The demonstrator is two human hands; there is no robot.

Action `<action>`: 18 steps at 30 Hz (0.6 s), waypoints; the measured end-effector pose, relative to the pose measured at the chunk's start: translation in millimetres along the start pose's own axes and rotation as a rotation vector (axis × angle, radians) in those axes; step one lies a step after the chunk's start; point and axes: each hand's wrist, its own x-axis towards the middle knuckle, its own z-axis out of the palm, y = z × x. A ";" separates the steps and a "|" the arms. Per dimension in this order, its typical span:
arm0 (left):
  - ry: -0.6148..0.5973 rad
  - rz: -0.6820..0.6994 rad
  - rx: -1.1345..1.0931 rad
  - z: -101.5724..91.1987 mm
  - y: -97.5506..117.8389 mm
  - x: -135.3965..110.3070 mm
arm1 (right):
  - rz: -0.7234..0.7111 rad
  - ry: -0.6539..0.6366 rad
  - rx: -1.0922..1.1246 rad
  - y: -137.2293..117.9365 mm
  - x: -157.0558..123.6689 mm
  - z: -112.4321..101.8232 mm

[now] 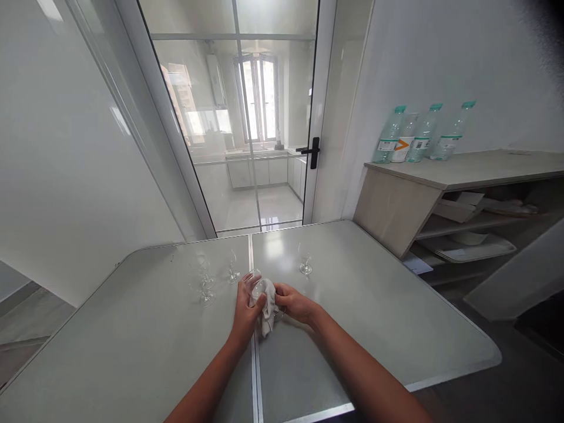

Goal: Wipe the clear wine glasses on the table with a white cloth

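Centrally, left hand (245, 306) fingers curled around a clear stemmed wine glass (257, 287), right hand (291, 304) fingers pinching a crumpled white cloth (267, 314) against it, above grey table (374, 305), spare glasses at ten o'clock (203, 281) and one o'clock (305, 259)

On the table (374, 317), both hands meet at the middle — left hand (245, 305) and right hand (294, 303) around a glass (258, 286) and cloth (267, 311). 3 glasses (207, 279) stand left, 1 glass (305, 261) behind right. Bottles (418, 134) sit on shelving (462, 170) far right.
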 end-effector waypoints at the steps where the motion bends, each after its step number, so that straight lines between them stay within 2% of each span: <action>1: -0.047 -0.006 -0.061 1.1 -0.5 -0.9 | 0.047 -0.016 0.050 0.1 -0.6 0.5; 4: -0.109 -0.021 -0.157 3.2 -0.3 -3.6 | 0.092 -0.072 0.037 -4.0 -3.0 0.3; 7: -0.059 -0.048 -0.157 3.7 -1.2 -4.2 | -0.037 -0.083 -0.266 -9.7 -4.7 -1.5; 9: 0.004 -0.058 -0.151 3.8 -4.2 -2.8 | -0.104 -0.028 -0.557 -9.0 -4.5 -1.5; 11: 0.077 -0.065 -0.130 3.6 -8.5 -0.1 | -0.140 0.081 -0.832 -3.5 -2.7 0.2; 13: 0.140 -0.086 -0.116 2.7 -12.6 2.8 | -0.195 0.175 -1.024 4.3 0.3 2.7; 15: 0.161 -0.114 -0.145 0.8 -14.8 4.9 | -0.249 0.210 -1.056 10.8 3.5 3.9; 16: 0.146 -0.130 -0.179 -0.3 -14.8 5.3 | -0.252 0.202 -0.995 12.9 4.7 3.5; 18: 0.082 -0.169 -0.266 -2.0 -13.3 5.0 | -0.186 0.155 -0.737 14.9 6.1 0.7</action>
